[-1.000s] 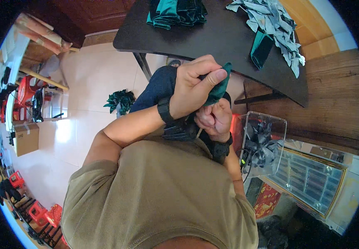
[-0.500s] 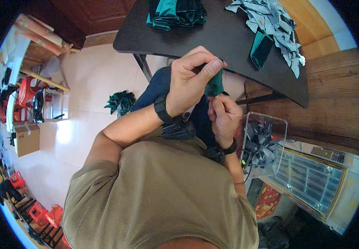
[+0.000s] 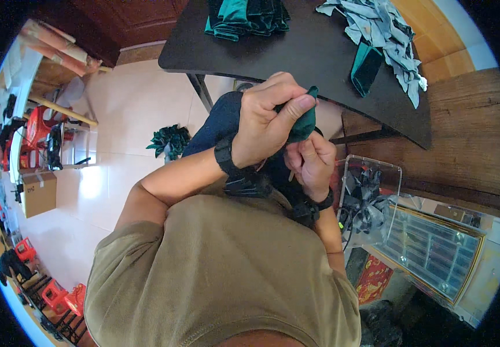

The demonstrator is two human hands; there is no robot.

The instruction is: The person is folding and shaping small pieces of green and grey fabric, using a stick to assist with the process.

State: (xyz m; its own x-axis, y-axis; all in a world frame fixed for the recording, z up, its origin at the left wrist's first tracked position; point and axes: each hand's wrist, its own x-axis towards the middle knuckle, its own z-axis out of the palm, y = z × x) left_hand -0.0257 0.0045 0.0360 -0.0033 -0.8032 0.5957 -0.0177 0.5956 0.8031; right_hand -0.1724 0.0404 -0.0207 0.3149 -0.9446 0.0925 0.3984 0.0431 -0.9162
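A small piece of dark green velvet fabric is held up in front of my chest, short of the table edge. My left hand pinches its upper end between thumb and bent fingers, and a tip of cloth sticks out past the thumb. Just below, my right hand has its fingers curled together at the fabric's lower end; a thin pale sliver shows under the fingers, too small to name. Whether the right fingers grip the cloth itself is hidden. Both wrists carry black straps.
On the dark table lie a green velvet stack, a single folded velvet piece and grey-backed strips. A green velvet bundle stands on the floor at left. A clear bin with dark scraps is at right.
The velvet piece now shows a tip above my left thumb and looks fuller. My right hand has dropped slightly, its fingers a little looser.
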